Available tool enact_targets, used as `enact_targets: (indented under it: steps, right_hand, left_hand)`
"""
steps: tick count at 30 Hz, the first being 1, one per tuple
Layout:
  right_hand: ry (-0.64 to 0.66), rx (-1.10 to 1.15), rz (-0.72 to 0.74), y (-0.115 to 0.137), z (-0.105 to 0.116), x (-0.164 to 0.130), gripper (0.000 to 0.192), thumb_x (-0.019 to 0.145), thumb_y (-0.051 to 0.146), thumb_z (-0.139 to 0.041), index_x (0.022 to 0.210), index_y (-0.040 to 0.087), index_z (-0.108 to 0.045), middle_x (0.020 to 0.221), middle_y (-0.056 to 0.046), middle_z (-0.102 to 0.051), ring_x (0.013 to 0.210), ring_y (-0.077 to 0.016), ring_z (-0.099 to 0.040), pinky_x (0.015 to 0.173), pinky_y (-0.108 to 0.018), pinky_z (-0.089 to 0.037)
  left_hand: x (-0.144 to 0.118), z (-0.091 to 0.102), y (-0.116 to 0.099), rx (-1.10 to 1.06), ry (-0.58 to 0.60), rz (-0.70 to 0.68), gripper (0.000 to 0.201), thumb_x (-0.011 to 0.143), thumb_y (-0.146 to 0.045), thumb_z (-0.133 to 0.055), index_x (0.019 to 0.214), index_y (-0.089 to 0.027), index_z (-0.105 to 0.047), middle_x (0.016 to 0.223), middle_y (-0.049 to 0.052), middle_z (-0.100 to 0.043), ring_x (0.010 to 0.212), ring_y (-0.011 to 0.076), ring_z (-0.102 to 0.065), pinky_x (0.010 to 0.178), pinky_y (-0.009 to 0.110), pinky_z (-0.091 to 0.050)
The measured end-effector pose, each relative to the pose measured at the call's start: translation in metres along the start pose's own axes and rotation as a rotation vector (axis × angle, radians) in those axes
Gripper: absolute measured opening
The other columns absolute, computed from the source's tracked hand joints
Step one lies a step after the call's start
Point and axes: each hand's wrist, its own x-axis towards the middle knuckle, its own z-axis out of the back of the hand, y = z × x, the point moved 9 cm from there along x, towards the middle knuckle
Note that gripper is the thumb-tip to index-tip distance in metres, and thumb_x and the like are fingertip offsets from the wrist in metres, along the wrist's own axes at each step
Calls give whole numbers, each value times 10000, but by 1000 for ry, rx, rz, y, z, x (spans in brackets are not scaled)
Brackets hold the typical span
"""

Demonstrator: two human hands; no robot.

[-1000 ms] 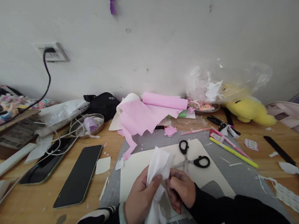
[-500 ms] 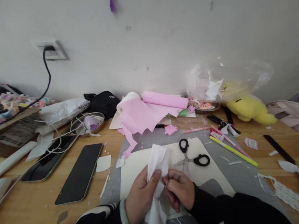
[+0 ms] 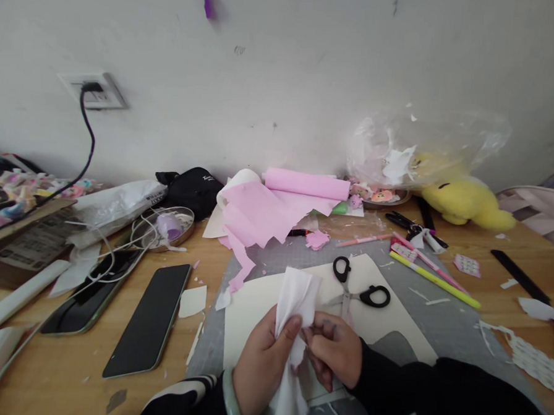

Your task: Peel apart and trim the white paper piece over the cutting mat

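Left hand (image 3: 261, 371) clamps thumb over crumpled white tissue-like paper (image 3: 295, 298), near centre above cream card sheet (image 3: 253, 305). Right hand (image 3: 334, 353) pinches same paper's edge, fingers curled tight. Since a second ago: paper top barely shifted, right fingers crept closer to left thumb; grip holds, working continues. Black-handled scissors (image 3: 358, 292) just beyond, untouched. Far left, black fabric pouch (image 3: 194, 188) has white lettering, unreadable. Dark smartphone (image 3: 148, 318) left, screen blank.

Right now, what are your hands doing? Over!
Left hand and right hand both pinching the white paper. Paper held above the cream sheet. Scissors lying just behind, untouched.
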Motion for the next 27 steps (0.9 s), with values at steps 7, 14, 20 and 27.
enact_targets:
  steps: [7, 14, 20, 27]
  right_hand:
    - [3, 24, 1, 3, 0, -1, 214, 585, 347, -423, 679, 157, -390, 296, 91, -384, 207, -51, -317, 229, -157, -254]
    - [-23, 97, 12, 0, 1, 0, 140, 606, 306, -396, 630, 168, -389, 280, 96, -370, 203, -47, -302, 221, -148, -240]
    - [-19, 104, 12, 3, 1, 0, 127, 577, 301, -388, 584, 179, -355, 280, 103, -355, 202, -44, -297, 215, -149, -246]
    - [-22, 120, 25, 0, 3, 3, 102, 572, 242, -351, 644, 176, -379, 300, 103, -374, 211, -46, -309, 222, -148, -264]
  left_hand:
    - [2, -1, 0, -4, 5, 14, 244, 770, -330, -402, 900, -131, -456, 508, -54, -438, 372, 50, -373, 329, 144, -336]
    - [1, -1, 6, -30, 9, 30, 258, 763, -333, -421, 929, -137, -447, 479, -50, -474, 385, 73, -426, 347, 161, -374]
    - [0, 2, 4, -20, -35, 33, 301, 778, -366, -374, 949, -128, -442, 430, -51, -471, 361, 86, -429, 357, 181, -380]
    - [-1, 1, 4, -62, -23, 52, 299, 762, -361, -408, 955, -137, -454, 449, -48, -485, 367, 87, -433, 361, 179, -370]
